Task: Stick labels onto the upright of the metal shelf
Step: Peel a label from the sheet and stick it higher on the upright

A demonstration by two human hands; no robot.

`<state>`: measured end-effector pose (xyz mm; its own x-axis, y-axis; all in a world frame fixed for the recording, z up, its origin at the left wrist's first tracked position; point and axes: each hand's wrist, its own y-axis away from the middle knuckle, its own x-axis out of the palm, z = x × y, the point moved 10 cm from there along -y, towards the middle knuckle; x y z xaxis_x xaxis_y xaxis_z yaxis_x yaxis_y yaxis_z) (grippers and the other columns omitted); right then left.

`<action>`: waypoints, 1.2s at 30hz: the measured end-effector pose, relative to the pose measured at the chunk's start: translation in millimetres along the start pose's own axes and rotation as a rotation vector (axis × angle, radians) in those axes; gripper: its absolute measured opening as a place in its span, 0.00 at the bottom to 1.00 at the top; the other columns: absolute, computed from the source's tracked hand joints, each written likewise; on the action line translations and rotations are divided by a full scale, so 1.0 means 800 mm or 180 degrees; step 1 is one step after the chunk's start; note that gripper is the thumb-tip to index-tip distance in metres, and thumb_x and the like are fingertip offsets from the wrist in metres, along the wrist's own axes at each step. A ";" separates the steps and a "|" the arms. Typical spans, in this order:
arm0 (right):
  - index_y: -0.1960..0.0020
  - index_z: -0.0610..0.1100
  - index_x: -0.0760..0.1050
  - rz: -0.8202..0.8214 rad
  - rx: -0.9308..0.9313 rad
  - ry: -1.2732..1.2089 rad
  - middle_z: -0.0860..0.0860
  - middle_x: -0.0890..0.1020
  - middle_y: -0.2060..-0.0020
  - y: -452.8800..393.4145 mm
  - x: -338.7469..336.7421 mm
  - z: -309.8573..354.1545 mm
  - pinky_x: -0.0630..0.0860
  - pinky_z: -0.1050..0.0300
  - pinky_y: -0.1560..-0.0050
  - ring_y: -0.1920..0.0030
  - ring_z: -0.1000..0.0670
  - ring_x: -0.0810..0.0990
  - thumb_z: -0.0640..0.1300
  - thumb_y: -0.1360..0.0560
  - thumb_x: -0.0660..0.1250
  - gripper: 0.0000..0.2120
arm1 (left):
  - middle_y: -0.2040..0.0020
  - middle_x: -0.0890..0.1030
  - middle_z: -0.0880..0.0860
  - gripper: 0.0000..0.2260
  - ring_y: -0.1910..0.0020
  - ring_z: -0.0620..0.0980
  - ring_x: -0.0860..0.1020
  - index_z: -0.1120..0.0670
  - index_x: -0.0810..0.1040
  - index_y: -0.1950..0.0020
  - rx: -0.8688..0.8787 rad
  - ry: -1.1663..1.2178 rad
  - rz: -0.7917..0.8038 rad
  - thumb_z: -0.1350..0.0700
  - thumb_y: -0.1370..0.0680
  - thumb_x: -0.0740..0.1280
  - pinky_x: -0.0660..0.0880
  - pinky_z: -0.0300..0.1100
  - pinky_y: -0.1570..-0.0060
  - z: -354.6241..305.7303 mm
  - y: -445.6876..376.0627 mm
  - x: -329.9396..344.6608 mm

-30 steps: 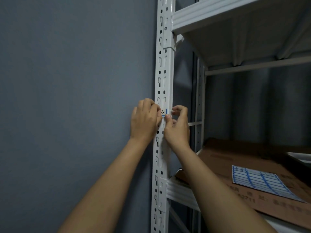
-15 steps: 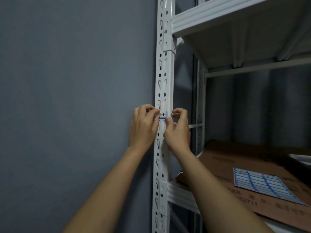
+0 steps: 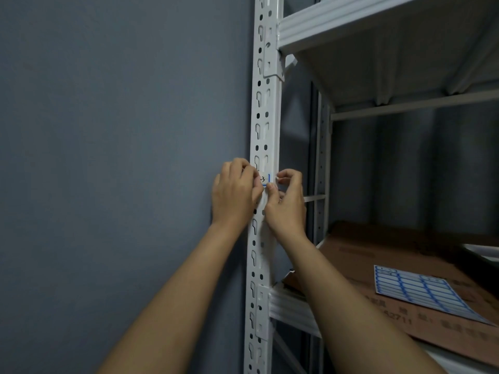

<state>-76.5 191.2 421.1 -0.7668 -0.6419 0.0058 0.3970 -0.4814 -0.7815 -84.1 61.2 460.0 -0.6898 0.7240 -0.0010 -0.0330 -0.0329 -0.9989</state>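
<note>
**Label on the upright, both hands at it**

Your left hand (image 3: 236, 194) is up against the white slotted upright (image 3: 266, 117), fingers curled over the left end of the small blue-edged label (image 3: 265, 180) and pressing it to the metal. Your right hand (image 3: 286, 201) works the other end, thumb and forefinger pinched at the label's right edge where it meets the corner of the post. The label sits across the face of the upright, between the two shelves, black handwriting showing. Down to the right, the label sheet (image 3: 421, 292) lies flat on brown cardboard (image 3: 391, 255) on the lower shelf (image 3: 291, 306). Grey wall (image 3: 121, 157) on the left.
</note>
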 end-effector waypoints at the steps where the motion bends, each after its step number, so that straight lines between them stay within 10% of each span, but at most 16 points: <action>1: 0.46 0.53 0.64 -0.0007 -0.0006 0.0010 0.55 0.74 0.47 0.000 0.000 0.000 0.77 0.42 0.49 0.50 0.51 0.79 0.44 0.21 0.63 0.10 | 0.56 0.77 0.54 0.09 0.59 0.55 0.75 0.57 0.77 0.61 0.0019 0.0029 0.0019 0.54 0.27 0.60 0.70 0.45 0.66 0.000 0.000 0.001; 36: 0.47 0.56 0.63 -0.0027 -0.0050 -0.0093 0.58 0.73 0.49 -0.003 0.001 -0.006 0.79 0.42 0.51 0.51 0.51 0.79 0.44 0.21 0.63 0.11 | 0.52 0.76 0.54 0.11 0.54 0.47 0.69 0.58 0.79 0.52 -0.0112 0.0542 0.0163 0.52 0.23 0.61 0.66 0.39 0.64 0.018 0.032 0.004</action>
<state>-80.5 194.2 420.1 -0.7550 -0.6551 0.0306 0.3824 -0.4777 -0.7909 -97.4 53.0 435.2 -0.5573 0.8283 -0.0569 0.0263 -0.0508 -0.9984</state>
